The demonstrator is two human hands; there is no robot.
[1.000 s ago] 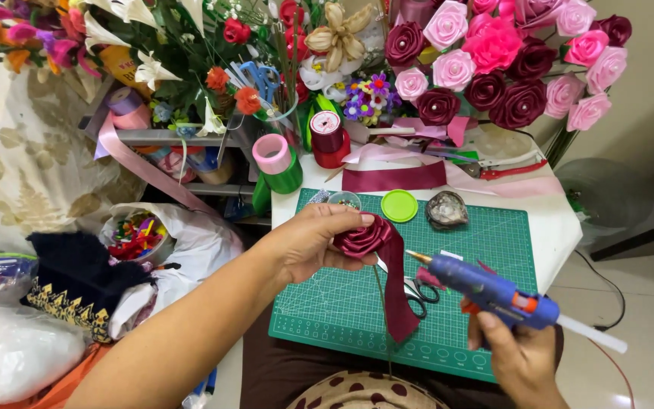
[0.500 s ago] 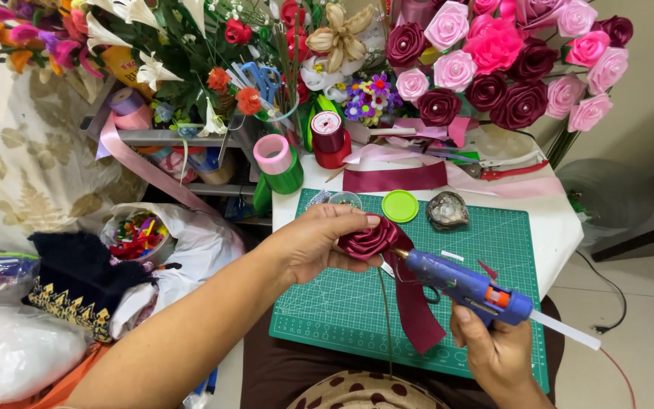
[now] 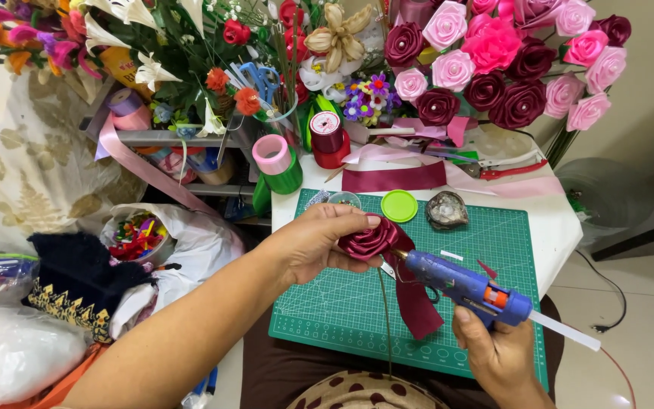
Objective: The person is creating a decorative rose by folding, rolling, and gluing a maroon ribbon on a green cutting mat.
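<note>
While the left hand [image 3: 319, 242] reaches in from seven o'clock, its fingers are curled and clamped around a half-made maroon ribbon rose [image 3: 369, 238], thumb on top near the bloom and the other fingers wrapped beneath it. This rose sits just above the middle of the view, held over the green cutting mat [image 3: 493, 250], with a loose tail of maroon ribbon [image 3: 418, 303] hanging from it toward five o'clock and a thin wire stem [image 3: 384, 318] dropping straight down toward six. At four o'clock the right hand [image 3: 497, 352] grips a blue hot glue gun [image 3: 467, 286] from below, fingers closed round its handle, the nozzle pointing toward ten o'clock and touching the rose's base; a white glue stick [image 3: 565, 331] juts out of the gun's back end toward four o'clock. On the mat at twelve o'clock from the rose lie a round green lid [image 3: 400, 206] and, just beside it toward two o'clock, a small grey shell-like dish [image 3: 446, 210]. Farther toward twelve, a folded strip of maroon ribbon [image 3: 395, 179] lies on the white table [image 3: 562, 227], with pink and green ribbon spools [image 3: 275, 160] at eleven o'clock and a bouquet of pink and maroon ribbon roses [image 3: 493, 68] at one o'clock.
</note>
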